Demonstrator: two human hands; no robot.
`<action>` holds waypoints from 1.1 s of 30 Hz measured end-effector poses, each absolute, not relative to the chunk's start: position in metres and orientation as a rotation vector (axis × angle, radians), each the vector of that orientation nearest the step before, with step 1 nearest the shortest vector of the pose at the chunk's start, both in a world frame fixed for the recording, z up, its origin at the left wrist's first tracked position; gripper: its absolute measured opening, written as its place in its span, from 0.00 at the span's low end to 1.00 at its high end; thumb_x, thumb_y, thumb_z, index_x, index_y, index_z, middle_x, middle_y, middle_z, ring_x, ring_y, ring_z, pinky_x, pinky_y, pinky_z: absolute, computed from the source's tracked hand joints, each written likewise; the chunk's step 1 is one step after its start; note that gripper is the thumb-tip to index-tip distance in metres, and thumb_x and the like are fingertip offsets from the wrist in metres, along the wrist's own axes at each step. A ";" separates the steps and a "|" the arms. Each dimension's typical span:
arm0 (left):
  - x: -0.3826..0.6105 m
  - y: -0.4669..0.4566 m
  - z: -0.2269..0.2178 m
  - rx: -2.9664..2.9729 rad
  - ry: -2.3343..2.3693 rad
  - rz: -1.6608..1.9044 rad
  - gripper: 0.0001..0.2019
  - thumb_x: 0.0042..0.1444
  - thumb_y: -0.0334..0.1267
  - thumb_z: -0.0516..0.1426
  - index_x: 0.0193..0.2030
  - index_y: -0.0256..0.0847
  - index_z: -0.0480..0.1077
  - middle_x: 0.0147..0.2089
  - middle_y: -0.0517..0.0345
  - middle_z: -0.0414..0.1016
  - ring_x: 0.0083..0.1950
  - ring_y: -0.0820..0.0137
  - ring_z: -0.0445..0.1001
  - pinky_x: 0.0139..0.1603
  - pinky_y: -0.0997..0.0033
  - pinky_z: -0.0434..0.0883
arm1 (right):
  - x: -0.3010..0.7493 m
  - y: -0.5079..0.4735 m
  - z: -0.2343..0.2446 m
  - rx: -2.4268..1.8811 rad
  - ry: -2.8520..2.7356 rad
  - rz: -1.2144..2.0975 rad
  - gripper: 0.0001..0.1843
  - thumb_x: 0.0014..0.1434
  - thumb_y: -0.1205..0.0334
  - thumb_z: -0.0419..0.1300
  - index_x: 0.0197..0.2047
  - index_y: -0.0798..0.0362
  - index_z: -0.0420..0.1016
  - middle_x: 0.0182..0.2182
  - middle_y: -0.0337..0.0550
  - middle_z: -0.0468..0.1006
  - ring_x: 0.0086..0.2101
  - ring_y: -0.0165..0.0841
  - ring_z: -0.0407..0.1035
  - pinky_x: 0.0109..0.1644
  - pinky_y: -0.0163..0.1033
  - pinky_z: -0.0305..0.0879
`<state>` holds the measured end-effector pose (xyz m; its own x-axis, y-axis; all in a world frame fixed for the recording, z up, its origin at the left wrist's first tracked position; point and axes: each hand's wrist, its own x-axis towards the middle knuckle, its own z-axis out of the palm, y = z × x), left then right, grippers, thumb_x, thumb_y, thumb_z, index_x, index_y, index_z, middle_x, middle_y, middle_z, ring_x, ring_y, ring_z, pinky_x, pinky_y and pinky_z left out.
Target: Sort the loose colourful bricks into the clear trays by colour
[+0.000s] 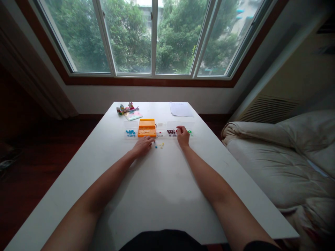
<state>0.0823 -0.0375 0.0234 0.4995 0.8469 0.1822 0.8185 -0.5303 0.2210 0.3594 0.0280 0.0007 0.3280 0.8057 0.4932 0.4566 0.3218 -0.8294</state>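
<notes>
My left hand [142, 144] rests on the white table [157, 195] just in front of an orange tray [147, 127], fingers curled down beside a few tiny yellow and blue pieces [159, 145]. Whether it holds one is hidden. My right hand [183, 136] reaches to a clear tray [180, 126] holding dark red pieces [171, 131] and green pieces [190, 132], its fingers pinched together over them. What the pinch holds is too small to name. A clear tray with blue pieces [130, 132] sits left of the orange one.
A small colourful built model [125, 108] and a booklet [133, 115] lie at the table's far left. A white sheet of paper [181, 109] lies at the far right. A bed with a white quilt [288, 164] stands to the right; a window is behind.
</notes>
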 end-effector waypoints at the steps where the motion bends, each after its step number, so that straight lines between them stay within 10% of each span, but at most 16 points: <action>1: 0.082 -0.038 0.024 2.609 1.488 0.429 0.16 0.64 0.35 0.52 0.55 0.47 0.72 0.53 0.51 0.73 0.55 0.61 0.71 0.56 0.63 0.68 | 0.360 0.027 0.002 -1.311 -1.299 0.343 0.17 0.61 0.54 0.50 0.44 0.53 0.77 0.31 0.42 0.79 0.31 0.34 0.71 0.39 0.37 0.65; 11: 0.063 -0.031 0.025 2.467 1.649 0.575 0.07 0.60 0.35 0.55 0.41 0.44 0.75 0.45 0.51 0.75 0.47 0.61 0.73 0.46 0.65 0.69 | 0.364 0.026 0.009 -1.336 -1.206 0.278 0.17 0.61 0.56 0.49 0.43 0.53 0.75 0.30 0.41 0.78 0.31 0.34 0.71 0.40 0.37 0.65; 33: 0.034 -0.006 0.017 1.995 1.822 1.090 0.06 0.60 0.38 0.55 0.42 0.44 0.71 0.40 0.57 0.79 0.37 0.68 0.75 0.40 0.70 0.68 | 0.358 0.018 0.011 -1.342 -1.298 0.262 0.17 0.61 0.57 0.49 0.44 0.53 0.76 0.28 0.41 0.78 0.30 0.34 0.69 0.39 0.37 0.64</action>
